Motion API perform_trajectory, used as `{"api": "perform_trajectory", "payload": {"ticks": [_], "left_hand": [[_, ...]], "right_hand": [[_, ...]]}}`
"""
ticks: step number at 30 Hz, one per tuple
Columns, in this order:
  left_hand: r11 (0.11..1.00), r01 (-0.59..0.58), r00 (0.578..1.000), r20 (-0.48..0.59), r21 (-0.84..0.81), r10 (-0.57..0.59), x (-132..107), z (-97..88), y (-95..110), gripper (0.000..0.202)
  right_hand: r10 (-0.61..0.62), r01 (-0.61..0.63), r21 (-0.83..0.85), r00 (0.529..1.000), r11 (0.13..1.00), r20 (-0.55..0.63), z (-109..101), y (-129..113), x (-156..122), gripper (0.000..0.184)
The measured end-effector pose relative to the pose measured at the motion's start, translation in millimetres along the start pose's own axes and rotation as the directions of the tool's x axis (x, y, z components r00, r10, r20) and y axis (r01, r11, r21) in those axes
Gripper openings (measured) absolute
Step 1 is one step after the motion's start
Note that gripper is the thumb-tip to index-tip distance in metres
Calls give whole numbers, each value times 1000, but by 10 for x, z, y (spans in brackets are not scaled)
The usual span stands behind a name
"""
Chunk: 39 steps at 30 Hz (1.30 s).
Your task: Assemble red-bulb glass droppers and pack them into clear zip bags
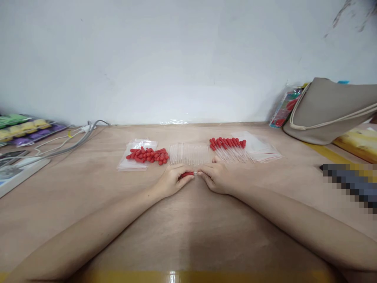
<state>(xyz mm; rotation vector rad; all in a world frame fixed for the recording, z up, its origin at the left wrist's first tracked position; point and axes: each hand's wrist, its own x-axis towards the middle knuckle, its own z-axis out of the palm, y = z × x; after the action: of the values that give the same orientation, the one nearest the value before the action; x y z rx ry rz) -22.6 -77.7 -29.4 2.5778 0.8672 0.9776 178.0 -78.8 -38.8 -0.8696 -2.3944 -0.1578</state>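
Note:
Above the middle of the table my left hand (173, 181) is closed round a red rubber dropper bulb (187, 174). Facing it, my right hand (217, 179) pinches a clear glass dropper tube (195, 173), whose short visible end meets the bulb's mouth; the rest is hidden by my fingers. Just beyond my hands lies a row of loose clear tubes (188, 153). To its left, a heap of red bulbs (149, 155) rests on clear plastic bags (125, 161). On the right, several droppers with red bulbs (228, 143) on their tubes lie side by side.
More clear bags (265, 149) lie right of the droppers. A grey drawstring bag (332, 110) and a printed package (285, 108) stand at the back right. Cables (79, 137), a white power strip (26, 171) and a tray of coloured items (26, 127) occupy the left.

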Motion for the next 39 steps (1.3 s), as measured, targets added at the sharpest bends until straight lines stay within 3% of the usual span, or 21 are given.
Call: {"api": "perform_trajectory", "payload": {"ticks": [6,10,13,15,17,19,20,22,27,32,39], "left_hand": [[1000,-1,1000,-1,-8,1,20,-13,-17,14],[997,69,997,-31,36,-68,-1,-66,-49,24],[992,111,993,-54,59,-108,-30,-103,-80,29],[991,114,993,-35,73,-112,-36,-111,-92,24],[991,112,994,-5,78,-112,-31,-106,-93,20],[991,110,993,20,80,-112,-20,-95,-87,17],[991,110,993,29,80,-113,-15,-90,-84,16],[990,112,993,39,82,-115,-9,-85,-77,15],[990,117,991,55,82,-122,-5,-89,-71,13],[990,123,990,63,68,-127,-1,-86,-73,12],[989,130,989,68,67,-135,-1,-83,-87,13]], "right_hand": [[23,-22,-7,998,1000,53,-47,-2,34,28],[50,-42,-84,993,996,103,-177,57,53,25],[244,-237,-123,969,964,47,-274,206,70,26],[462,-461,-101,887,882,-16,-316,355,79,29],[661,-664,-82,748,744,-60,-332,519,80,33],[779,-785,-108,619,610,-97,-325,665,71,35],[808,-814,-137,579,565,-112,-316,722,64,35],[831,-831,-217,543,512,-122,-298,797,49,35],[832,-787,-359,553,502,-48,-281,815,32,40],[841,-797,-314,541,516,9,-264,793,46,47],[814,-781,-341,577,524,-70,-257,728,74,46]]}}
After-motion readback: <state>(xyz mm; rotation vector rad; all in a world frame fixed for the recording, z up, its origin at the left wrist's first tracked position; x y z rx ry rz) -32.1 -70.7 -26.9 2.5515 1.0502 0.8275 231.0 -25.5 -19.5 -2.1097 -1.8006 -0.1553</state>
